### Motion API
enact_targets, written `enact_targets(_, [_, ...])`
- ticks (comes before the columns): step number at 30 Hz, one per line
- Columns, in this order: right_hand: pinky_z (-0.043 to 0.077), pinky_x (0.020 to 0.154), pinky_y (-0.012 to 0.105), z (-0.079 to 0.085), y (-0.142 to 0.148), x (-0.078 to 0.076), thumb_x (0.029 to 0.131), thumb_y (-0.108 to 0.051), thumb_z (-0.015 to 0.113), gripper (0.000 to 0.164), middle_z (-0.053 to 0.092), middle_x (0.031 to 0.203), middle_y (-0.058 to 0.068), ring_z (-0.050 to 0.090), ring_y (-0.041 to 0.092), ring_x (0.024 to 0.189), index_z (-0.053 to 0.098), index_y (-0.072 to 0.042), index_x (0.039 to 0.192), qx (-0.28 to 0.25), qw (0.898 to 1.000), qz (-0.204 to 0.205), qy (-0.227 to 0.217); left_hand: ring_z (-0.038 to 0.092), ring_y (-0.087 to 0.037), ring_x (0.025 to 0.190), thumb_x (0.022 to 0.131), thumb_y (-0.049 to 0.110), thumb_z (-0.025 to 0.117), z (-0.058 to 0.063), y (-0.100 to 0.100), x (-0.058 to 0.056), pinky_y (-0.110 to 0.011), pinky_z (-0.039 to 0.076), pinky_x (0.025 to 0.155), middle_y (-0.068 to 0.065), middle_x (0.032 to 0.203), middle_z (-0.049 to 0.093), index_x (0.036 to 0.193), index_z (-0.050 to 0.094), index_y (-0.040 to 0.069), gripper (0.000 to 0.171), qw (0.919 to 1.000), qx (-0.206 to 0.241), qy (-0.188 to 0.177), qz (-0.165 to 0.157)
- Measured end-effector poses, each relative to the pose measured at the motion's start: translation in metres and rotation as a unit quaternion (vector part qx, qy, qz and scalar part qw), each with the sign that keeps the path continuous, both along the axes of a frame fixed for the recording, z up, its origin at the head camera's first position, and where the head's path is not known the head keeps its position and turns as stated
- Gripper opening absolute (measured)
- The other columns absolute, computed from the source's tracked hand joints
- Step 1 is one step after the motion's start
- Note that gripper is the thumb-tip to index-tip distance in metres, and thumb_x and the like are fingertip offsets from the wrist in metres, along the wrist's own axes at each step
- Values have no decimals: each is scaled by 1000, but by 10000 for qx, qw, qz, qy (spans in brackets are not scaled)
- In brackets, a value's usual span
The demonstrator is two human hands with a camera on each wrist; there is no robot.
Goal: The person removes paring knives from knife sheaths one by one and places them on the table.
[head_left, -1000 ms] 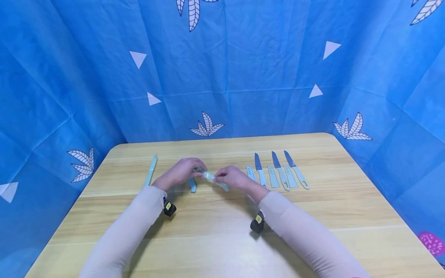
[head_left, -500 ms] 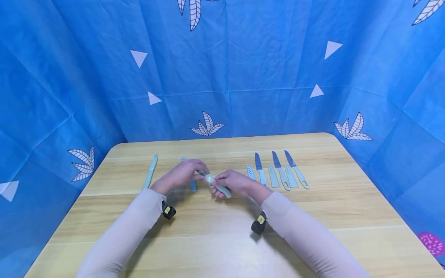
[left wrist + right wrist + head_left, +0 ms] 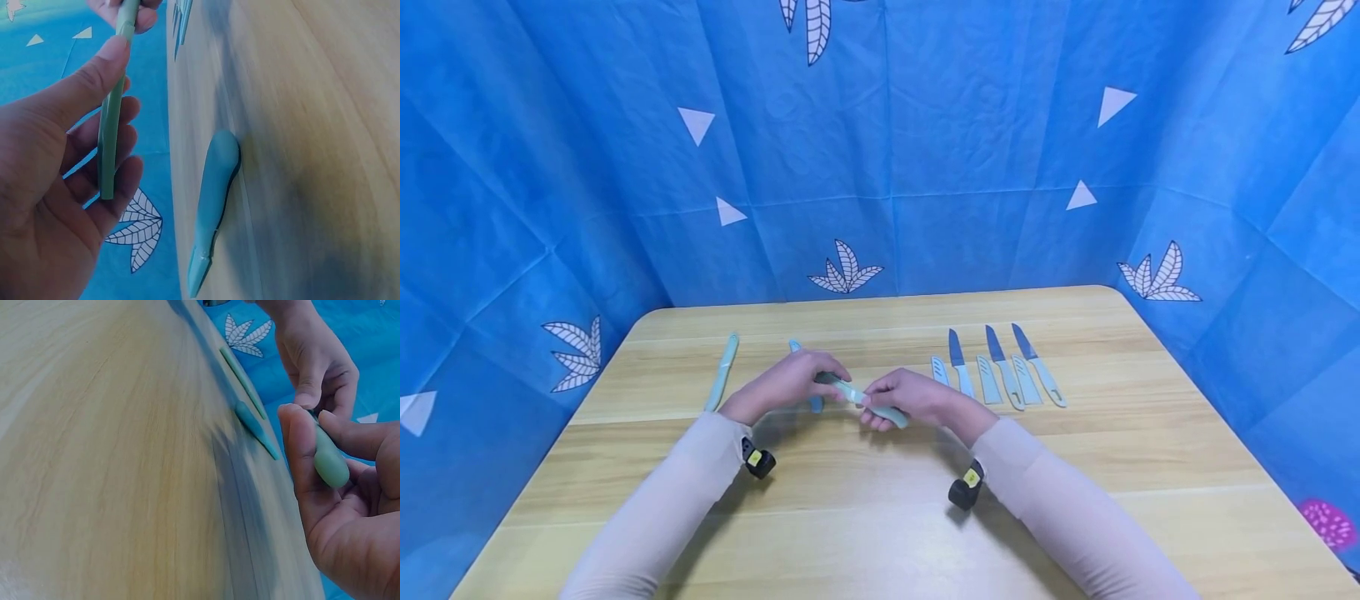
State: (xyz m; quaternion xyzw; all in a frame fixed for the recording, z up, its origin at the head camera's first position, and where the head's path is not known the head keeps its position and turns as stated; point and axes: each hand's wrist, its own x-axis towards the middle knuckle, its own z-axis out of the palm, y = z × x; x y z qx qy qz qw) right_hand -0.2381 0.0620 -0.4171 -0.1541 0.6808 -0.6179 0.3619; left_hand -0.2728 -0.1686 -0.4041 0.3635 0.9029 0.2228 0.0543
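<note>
Two bare hands hold one slim, pale green knife (image 3: 854,396) between them, raised just above a light wood-grain surface (image 3: 850,508). Its blade end is in a matching cover, and it slants down from the left hand to the right.

The person's left hand (image 3: 797,381) grasps the covered end, thumb on one side and curled fingers on the other. The right hand (image 3: 912,397) grips the handle (image 3: 891,415), whose rounded tip pokes out past the fingers.

On the surface near the left hand lies a blue covered knife (image 3: 215,187), partly hidden by that hand in the head view. Farther left, well apart from it, lies a green covered knife (image 3: 722,372).

To the right of the right hand, three bare knives (image 3: 1005,367) with dark blades and pale blue handles lie in a row, tips pointing away from the person. Three pale blue covers (image 3: 988,380) lie among them, one just left of each knife.

Both arms wear light sleeves (image 3: 655,508), with a small black camera (image 3: 758,460) at each wrist. Behind the surface hangs a bright blue cloth (image 3: 962,125) printed with white triangles and leaves.
</note>
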Motion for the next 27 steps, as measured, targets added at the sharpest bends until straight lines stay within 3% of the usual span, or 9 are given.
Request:
enact_targets(5, [55,70,36,1,2,2,89,-15,54,31,63,93,22,62,29,78,55,8,109,51,9999,73,103,55,-3,91,71,49,67,-2,-4,0,-25,47,81,17,96,60,101,65,21,41,9966,402,-673,246])
enact_targets(9, [54,73,39,1,4,3,88,-16,55,32,63,94,21,62,30,78,55,7,110,74,9998,88,139,57,-7,84,74,48,65,-2,-8,1,-28,49,75,13,93,62,99,65,19,38,9906,772,-1074,355])
enact_targets(13, [54,73,41,1,6,4,88,-17,55,33,63,93,20,62,31,79,55,7,110,68,9998,85,178,59,-20,75,77,42,65,-4,-11,3,-35,51,69,-5,89,64,102,64,15,37,9734,1262,-1807,626])
enact_targets(17, [54,72,39,1,7,4,88,-18,56,33,63,93,20,62,30,79,55,7,109,55,9998,57,199,61,-29,77,76,39,67,-8,-11,7,-35,53,71,-17,90,62,108,61,12,42,9383,1873,-2642,1217])
enact_targets(20, [54,73,39,0,7,4,88,-18,55,33,63,93,19,63,29,79,56,7,109,62,9998,46,192,61,-31,83,75,34,70,-13,-10,9,-34,53,75,-19,93,60,115,56,7,51,9053,2416,-3098,1618])
enact_targets(24, [54,73,39,-2,6,4,88,-18,55,32,63,94,19,62,30,80,56,7,109,52,9998,43,195,60,-31,88,74,26,71,-19,-8,12,-32,53,78,-18,96,58,120,50,1,56,8673,3073,-3413,1920])
enact_targets(27, [54,73,39,-1,6,3,88,-18,54,33,63,95,18,62,31,81,55,6,110,55,9998,39,210,59,-32,91,76,21,70,-22,-8,13,-33,51,82,-18,99,58,122,48,-2,56,8367,3537,-3688,1970])
